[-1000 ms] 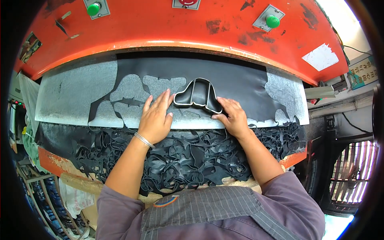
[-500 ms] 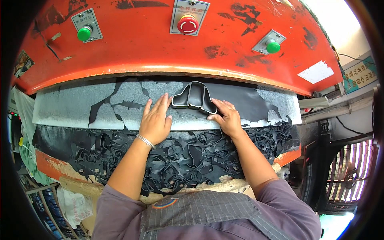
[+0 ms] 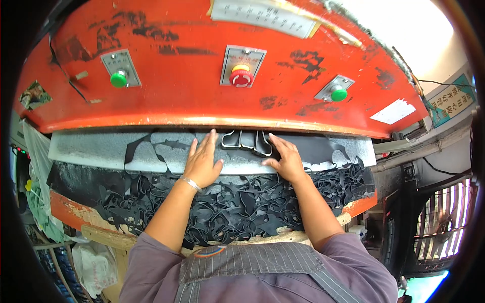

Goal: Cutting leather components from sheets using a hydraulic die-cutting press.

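A cutting die [image 3: 246, 148], a metal-strip outline with inner dividers, stands on black sheet material on the pale cutting board [image 3: 91, 150]. The red machine's lower edge hides its far part. My left hand [image 3: 203, 165] lies left of the die with fingers outstretched and thumb apart, a small gap between them. On the other side, my right hand [image 3: 289, 160] is open, its fingers beside the die's right end and the thumb in front of it. Whether the right fingertips touch the metal is hard to tell. The black sheet [image 3: 308, 146] stretches to the right, with cut-out gaps to the left.
Tangled black offcuts [image 3: 237, 207] cover the ledge nearest me. Above the board, the red machine front [image 3: 187, 96] carries a red knob [image 3: 241, 77], a left green button [image 3: 118, 79] and a right green button [image 3: 339, 94]. A barred window [image 3: 442, 222] is at the far right.
My view has tilted up, showing more of the red front. The die's far part has gone out of sight under the machine edge. Both hands stay beside the die, the left slightly farther off.
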`<state>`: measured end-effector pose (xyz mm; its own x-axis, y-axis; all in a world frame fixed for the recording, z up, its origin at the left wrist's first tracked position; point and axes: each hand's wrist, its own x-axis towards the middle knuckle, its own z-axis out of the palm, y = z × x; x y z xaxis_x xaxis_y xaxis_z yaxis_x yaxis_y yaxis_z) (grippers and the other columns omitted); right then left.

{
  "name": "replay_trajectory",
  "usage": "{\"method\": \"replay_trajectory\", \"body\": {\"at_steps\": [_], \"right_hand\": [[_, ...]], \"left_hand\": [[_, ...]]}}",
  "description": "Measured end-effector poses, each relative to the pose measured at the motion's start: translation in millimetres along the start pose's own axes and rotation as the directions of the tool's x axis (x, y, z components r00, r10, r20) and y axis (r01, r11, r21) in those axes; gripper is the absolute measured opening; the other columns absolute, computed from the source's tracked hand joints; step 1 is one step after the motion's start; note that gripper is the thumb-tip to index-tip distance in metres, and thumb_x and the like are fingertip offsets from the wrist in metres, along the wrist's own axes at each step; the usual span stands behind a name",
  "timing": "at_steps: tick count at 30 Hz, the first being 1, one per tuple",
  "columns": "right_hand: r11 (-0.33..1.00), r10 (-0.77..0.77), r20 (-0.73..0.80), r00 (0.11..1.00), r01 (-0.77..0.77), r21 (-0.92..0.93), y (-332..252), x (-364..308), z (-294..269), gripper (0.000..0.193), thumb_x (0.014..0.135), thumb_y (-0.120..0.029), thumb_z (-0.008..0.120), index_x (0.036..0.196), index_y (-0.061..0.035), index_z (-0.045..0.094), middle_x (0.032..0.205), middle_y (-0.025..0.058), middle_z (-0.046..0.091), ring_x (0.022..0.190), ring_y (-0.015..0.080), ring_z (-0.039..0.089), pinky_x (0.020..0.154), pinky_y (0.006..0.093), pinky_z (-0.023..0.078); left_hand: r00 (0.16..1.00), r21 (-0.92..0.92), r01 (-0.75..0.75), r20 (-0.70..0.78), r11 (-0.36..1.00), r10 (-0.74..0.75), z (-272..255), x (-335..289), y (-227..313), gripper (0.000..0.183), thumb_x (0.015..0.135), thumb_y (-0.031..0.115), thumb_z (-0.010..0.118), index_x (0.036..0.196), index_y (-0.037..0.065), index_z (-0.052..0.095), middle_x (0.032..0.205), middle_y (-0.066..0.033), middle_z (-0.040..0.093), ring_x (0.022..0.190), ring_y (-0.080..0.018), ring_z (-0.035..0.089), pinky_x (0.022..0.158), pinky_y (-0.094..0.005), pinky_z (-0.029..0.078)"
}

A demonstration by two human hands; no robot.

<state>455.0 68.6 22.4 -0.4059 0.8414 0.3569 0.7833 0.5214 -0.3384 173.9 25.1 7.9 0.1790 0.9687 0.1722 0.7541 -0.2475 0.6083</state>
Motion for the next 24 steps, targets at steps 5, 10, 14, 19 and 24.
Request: {"method": "replay_trajectory", "body": {"at_steps": [5,10,14,19,24], "right_hand": [[0.967,-0.175,-0.623,0.762,0.252,0.037,-17.5,7.9,-44.3,0.052,0.080,-0.025,0.075,0.123,-0.0016,0.058,0.119,0.0139,0.063,0.109,0.0306,0.058,0.097,0.0410,0.042],[0.946,-0.321,-0.866,0.383,0.170,-0.275,-43.7,80.9,-136.0,0.047,0.092,-0.020,0.060,0.133,-0.0011,0.048,0.140,0.0216,0.046,0.134,0.0384,0.035,0.110,0.0480,0.026],[0.938,-0.291,-0.882,0.370,-0.071,-0.339,-52.6,95.9,-138.6,0.047,0.092,-0.021,0.061,0.134,-0.0048,0.048,0.139,0.0220,0.045,0.135,0.0405,0.032,0.111,0.0502,0.024],[0.996,-0.018,-0.168,0.986,0.033,0.089,-86.9,-27.3,-89.2,0.033,0.078,-0.015,0.072,0.108,-0.0040,0.064,0.107,0.0152,0.063,0.102,0.0339,0.058,0.087,0.0433,0.046],[0.939,-0.345,0.490,0.801,0.290,0.187,-142.4,-129.8,-53.8,0.055,0.071,-0.038,0.077,0.112,-0.0042,0.063,0.098,0.0123,0.064,0.090,0.0309,0.060,0.080,0.0404,0.049]], "left_hand": [[0.981,-0.189,0.042,-0.176,0.981,-0.076,-74.9,-28.2,1.9,0.042,0.089,0.024,0.063,0.125,0.002,0.055,0.120,-0.0195,0.060,0.116,-0.0316,0.056,0.099,-0.0393,0.043],[0.311,0.286,-0.139,-0.896,0.948,0.316,-178.2,-31.1,-1.5,0.022,0.098,0.014,0.051,0.084,-0.001,0.058,0.078,-0.0104,0.057,0.071,-0.0204,0.054,0.067,-0.0324,0.045],[0.652,-0.025,-0.105,-0.757,0.994,0.050,-219.6,-30.7,-3.7,0.030,0.100,0.017,0.046,0.077,-0.002,0.046,0.071,-0.0084,0.045,0.065,-0.0186,0.044,0.062,-0.0318,0.039],[0.934,-0.119,0.010,-0.352,0.993,-0.052,-143.1,-90.4,45.3,0.020,0.093,0.016,0.056,0.077,0.003,0.059,0.069,-0.0087,0.055,0.065,-0.0210,0.055,0.062,-0.0317,0.045],[0.991,-0.134,-0.074,0.099,0.988,0.087,-34.6,-171.5,92.0,0.024,0.083,0.030,0.068,0.089,0.007,0.070,0.077,-0.0103,0.062,0.074,-0.0308,0.061,0.068,-0.0394,0.050]]}}
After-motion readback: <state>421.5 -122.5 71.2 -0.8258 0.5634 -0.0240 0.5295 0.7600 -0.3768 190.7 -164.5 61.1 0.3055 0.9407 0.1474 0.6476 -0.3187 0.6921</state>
